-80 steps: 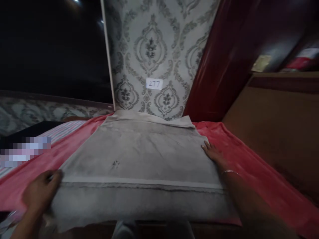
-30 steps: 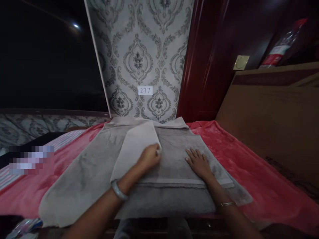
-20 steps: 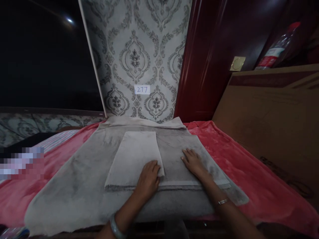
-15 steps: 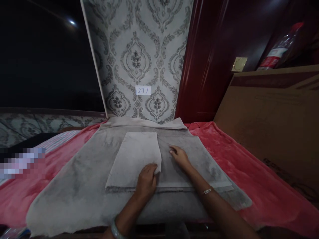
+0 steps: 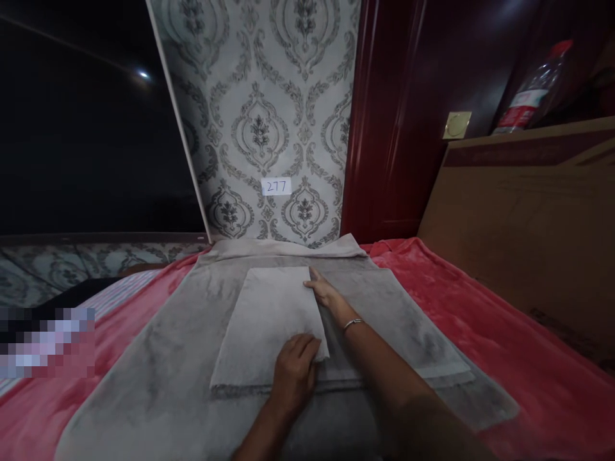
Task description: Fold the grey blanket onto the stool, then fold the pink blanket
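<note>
While both hands are working the folded flap (image 5: pixel 271 314), smoothing the edge evenly is probably helping most.
So the left hand (image 5: pixel 295 365) is curling over its near corner; the right hand (image 5: pixel 329 294) is staying half-open, thumb lapping the far one, can't tell if either's pinching. Flap's lying mid grey cloth (image 5: pixel 158 384). Unlike half a second ago, the right is touching it.

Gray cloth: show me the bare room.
Bare gray cloth lies between the pale flap and pink blanket at left, and between right forearm and blanket at right. Crowded: flap's right edge, by left hand and right hand.
</note>
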Demonstrator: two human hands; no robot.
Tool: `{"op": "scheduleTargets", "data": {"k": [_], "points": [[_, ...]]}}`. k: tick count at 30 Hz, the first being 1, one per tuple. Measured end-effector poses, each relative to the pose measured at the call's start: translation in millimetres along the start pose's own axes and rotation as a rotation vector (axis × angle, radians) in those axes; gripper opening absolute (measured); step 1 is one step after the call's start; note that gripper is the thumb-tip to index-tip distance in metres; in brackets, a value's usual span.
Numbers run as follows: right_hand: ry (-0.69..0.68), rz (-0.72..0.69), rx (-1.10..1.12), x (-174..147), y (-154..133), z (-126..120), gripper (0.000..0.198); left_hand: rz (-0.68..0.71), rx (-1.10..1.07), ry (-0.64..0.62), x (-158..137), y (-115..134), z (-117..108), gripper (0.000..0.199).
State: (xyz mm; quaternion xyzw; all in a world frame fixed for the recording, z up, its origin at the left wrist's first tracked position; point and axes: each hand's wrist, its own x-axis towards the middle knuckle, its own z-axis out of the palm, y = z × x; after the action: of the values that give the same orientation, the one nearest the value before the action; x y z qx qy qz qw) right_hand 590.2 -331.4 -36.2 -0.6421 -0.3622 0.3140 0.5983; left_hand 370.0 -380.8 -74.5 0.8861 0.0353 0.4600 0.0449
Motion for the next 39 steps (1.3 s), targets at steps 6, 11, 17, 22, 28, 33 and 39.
{"op": "scheduleTargets", "data": {"k": [6,11,17,22,28,33,39], "points": [[0.15,-0.06,-0.173,7.9,11.0,-17.1,0.069,-0.065,0.025,-0.147,10.2,14.5,1.3,0.055],[0.193,-0.071,-0.296,1.5,30.2,-25.7,0.064,-0.019,0.101,-0.215,-1.4,24.4,14.5,0.049],[0.216,-0.139,-0.372,4.0,29.4,-21.8,0.062,0.075,0.13,-0.128,-0.7,22.4,14.0,0.044],[0.254,-0.164,-0.476,3.0,26.4,-33.4,0.064,0.008,0.118,-0.195,9.9,31.5,20.3,0.046],[0.236,-0.121,-0.587,1.0,29.0,-42.5,0.062,0.014,0.176,-0.251,3.9,38.0,29.6,0.042],[0.22,-0.13,-0.655,0.2,27.6,-42.0,0.068,0.037,0.152,-0.272,-0.6,43.7,26.3,0.046],[0.215,-0.131,-0.74,-6.5,21.6,-42.0,0.066,-0.075,-0.187,-0.502,14.0,43.5,-11.7,0.046]]}}
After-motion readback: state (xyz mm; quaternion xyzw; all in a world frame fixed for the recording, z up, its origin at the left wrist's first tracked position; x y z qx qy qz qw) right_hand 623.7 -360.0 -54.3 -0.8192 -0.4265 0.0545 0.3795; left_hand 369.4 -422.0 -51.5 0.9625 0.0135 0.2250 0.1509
